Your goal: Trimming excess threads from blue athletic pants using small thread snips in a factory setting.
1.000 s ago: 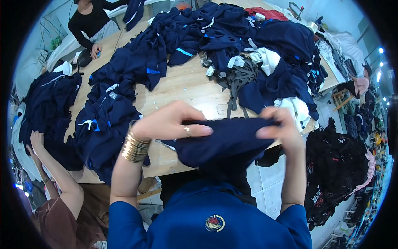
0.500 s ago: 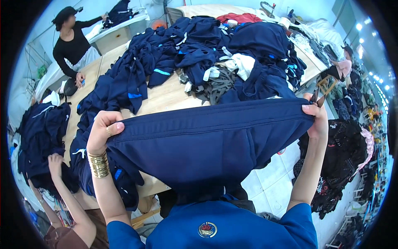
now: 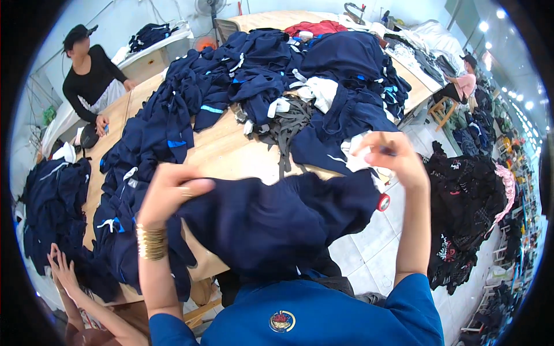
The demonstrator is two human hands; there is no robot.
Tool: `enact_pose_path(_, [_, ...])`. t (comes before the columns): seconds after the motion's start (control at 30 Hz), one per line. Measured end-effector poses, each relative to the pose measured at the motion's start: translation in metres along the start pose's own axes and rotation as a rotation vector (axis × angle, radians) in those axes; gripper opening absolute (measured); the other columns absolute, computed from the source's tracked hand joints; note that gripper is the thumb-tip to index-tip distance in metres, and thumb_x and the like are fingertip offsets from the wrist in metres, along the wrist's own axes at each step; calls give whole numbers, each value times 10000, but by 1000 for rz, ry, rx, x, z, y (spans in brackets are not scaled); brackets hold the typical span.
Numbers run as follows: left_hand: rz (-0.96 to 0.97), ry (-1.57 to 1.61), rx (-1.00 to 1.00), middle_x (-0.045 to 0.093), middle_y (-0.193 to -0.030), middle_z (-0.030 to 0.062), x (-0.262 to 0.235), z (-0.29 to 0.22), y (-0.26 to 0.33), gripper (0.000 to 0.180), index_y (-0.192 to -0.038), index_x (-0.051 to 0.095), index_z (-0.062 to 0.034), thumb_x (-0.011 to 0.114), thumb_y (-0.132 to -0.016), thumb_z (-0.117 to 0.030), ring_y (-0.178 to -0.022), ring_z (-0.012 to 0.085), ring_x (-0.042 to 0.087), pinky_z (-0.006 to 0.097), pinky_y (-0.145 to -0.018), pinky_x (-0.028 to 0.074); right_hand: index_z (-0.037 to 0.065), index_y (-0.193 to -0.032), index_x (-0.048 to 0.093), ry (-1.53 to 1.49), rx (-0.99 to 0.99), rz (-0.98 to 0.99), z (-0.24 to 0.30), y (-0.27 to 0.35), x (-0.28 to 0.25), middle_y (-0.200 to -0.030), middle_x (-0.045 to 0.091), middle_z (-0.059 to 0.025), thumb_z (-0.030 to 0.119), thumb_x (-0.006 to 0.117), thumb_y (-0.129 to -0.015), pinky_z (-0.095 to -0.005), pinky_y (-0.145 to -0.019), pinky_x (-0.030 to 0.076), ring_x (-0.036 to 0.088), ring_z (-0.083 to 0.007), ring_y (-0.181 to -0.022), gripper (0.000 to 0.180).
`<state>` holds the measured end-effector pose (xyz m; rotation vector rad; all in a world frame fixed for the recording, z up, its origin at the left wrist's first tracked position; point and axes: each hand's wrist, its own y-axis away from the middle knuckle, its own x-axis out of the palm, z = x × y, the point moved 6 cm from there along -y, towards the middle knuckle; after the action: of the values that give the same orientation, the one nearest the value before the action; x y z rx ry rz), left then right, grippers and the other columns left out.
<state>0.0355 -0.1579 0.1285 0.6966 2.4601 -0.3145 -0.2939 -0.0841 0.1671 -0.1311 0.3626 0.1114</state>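
Observation:
My left hand (image 3: 167, 199), with gold bangles on its wrist, pinches a navy garment (image 3: 277, 225) near its left upper corner. The cloth hangs slack and slightly blurred in front of my body. My right hand (image 3: 401, 155) is raised above the garment's right end and appears apart from it. Its fingers are curled around a small dark tool, thread snips (image 3: 388, 151), mostly hidden and smeared by motion.
Navy garments (image 3: 254, 69) heap over the wooden table (image 3: 231, 153), with grey strips (image 3: 285, 127) and white cloth (image 3: 320, 92) among them. Co-workers stand or sit at far left, lower left and far right. A black garment pile (image 3: 461, 213) lies at right.
The garment was stretched taut between both hands; now its edge sags. My right hand has let go and moved left, and my left hand has moved right.

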Motion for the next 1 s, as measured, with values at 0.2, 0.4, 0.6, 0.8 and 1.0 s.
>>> enact_pose_path(0.2, [305, 171, 178, 476, -550, 1, 67, -66, -23, 258, -705, 599, 4, 649, -798, -231, -539, 66, 407, 243, -505, 355, 15, -849, 614, -39, -3, 628, -32, -15, 119, -699, 564, 8, 197, 728, -688, -252, -583, 350, 466, -84, -657, 268])
enact_pose_path(0.4, [310, 138, 39, 390, -539, -26, 23, 4, -12, 303, -637, 527, 12, 595, -833, -209, -532, 42, 340, 235, -464, 300, 26, -637, 562, -293, -52, -211, -27, 20, -25, -635, 558, -1, 14, 732, -525, -228, -582, 395, 528, -101, -631, 204])
enact_pose_path(0.6, [-108, 267, 22, 413, -558, -71, -50, 61, 11, 370, -579, 486, -36, 664, -733, -322, -514, 25, 349, 197, -461, 244, 47, -571, 527, -130, -25, -319, -23, 45, -76, -541, 436, 51, 137, 703, -542, -212, -491, 249, 391, -55, -525, 200])
enact_pose_path(0.8, [-118, 360, 27, 419, -579, -71, -64, 52, 9, 361, -589, 481, -48, 672, -750, -309, -542, 16, 356, 179, -496, 271, 31, -660, 566, -166, 26, -343, -8, 36, -73, -611, 535, 21, 96, 673, -625, -196, -550, 332, 480, -59, -578, 130])
enact_pose_path(1.0, [-158, 285, 95, 405, -587, -84, -71, 41, 4, 315, -603, 465, -53, 642, -788, -238, -554, 3, 328, 177, -499, 246, 26, -643, 554, -177, -26, -425, 5, 40, -82, -604, 529, 13, 85, 660, -638, -196, -539, 319, 468, -60, -555, 122])
